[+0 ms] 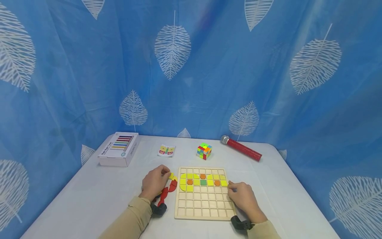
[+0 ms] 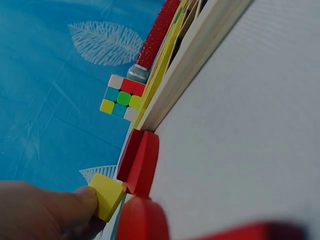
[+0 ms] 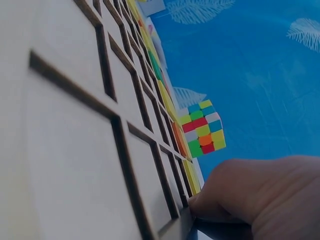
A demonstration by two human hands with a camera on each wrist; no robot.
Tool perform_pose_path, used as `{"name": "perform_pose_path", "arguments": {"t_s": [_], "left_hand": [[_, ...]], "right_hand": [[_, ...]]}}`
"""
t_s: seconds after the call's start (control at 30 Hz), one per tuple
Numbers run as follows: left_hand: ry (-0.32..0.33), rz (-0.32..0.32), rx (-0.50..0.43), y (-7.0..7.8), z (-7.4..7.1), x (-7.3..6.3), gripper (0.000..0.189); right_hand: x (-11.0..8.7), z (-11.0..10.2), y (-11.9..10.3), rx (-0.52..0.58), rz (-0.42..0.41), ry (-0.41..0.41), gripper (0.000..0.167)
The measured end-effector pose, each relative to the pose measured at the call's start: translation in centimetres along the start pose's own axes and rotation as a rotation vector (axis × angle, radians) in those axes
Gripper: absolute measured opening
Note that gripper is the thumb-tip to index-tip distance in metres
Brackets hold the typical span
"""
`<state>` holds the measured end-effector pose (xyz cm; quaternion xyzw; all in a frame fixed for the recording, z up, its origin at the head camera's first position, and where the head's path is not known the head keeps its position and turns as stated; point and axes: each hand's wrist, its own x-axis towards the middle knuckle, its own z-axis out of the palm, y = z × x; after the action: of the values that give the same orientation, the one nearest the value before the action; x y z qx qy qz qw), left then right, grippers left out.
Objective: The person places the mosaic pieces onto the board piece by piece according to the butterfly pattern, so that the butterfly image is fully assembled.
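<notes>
At the left side of the wooden grid board [image 1: 205,204], my left hand [image 1: 156,182] pinches a yellow square tile [image 2: 108,196] between thumb and fingers. Red curved pieces [image 2: 144,162] lie close to that tile, between the hand and the board. My right hand [image 1: 244,196] holds the board's right edge, its thumb on the rim in the right wrist view. Yellow tiles [image 1: 190,188], several orange round tiles [image 1: 203,176] and one green square [image 1: 203,182] fill cells in the board's upper rows. Other loose pieces are partly hidden under my left wrist.
Behind the board are a small pattern card [image 1: 166,151] and a puzzle cube [image 1: 204,151]. A red microphone [image 1: 243,149] lies at the back right. A white box [image 1: 119,149] sits at the back left. Blue leaf-print curtain [image 1: 206,83] encloses the white table.
</notes>
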<state>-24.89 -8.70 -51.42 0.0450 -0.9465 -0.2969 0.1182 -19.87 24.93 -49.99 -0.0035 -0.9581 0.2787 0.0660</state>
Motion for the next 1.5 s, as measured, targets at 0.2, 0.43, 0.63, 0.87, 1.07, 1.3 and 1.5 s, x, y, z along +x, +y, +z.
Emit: {"name": "perform_pose_path", "arguments": {"t_s": [0.2, 0.43, 0.63, 0.87, 1.07, 1.3, 1.5], "left_hand": [[0.003, -0.027, -0.018, 0.1, 0.1, -0.1, 0.016], [-0.003, -0.064, -0.058, 0.3, -0.2, -0.2, 0.017], [0.004, -0.072, -0.092, 0.4, -0.3, -0.3, 0.02], [0.001, -0.068, -0.177, 0.8, -0.4, -0.5, 0.02], [-0.019, -0.037, -0.318, 1.8, -0.4, -1.1, 0.013], [-0.112, 0.025, -0.47, 3.3, 0.0, -2.0, 0.01], [-0.185, 0.072, -0.456, 4.5, 0.8, -2.6, 0.009]], "right_hand": [[0.0, 0.1, 0.2, 0.012, 0.01, -0.001, 0.024], [0.1, 0.2, 0.2, 0.006, 0.005, 0.011, 0.024], [0.1, 0.2, 0.3, 0.015, 0.027, -0.009, 0.024], [0.0, 0.2, 0.3, 0.016, 0.025, -0.014, 0.024], [0.2, 0.1, 0.3, 0.006, 0.013, -0.006, 0.025], [0.2, 0.1, 0.2, -0.006, 0.017, -0.005, 0.025], [0.2, 0.2, 0.2, -0.006, 0.015, -0.003, 0.024]]}}
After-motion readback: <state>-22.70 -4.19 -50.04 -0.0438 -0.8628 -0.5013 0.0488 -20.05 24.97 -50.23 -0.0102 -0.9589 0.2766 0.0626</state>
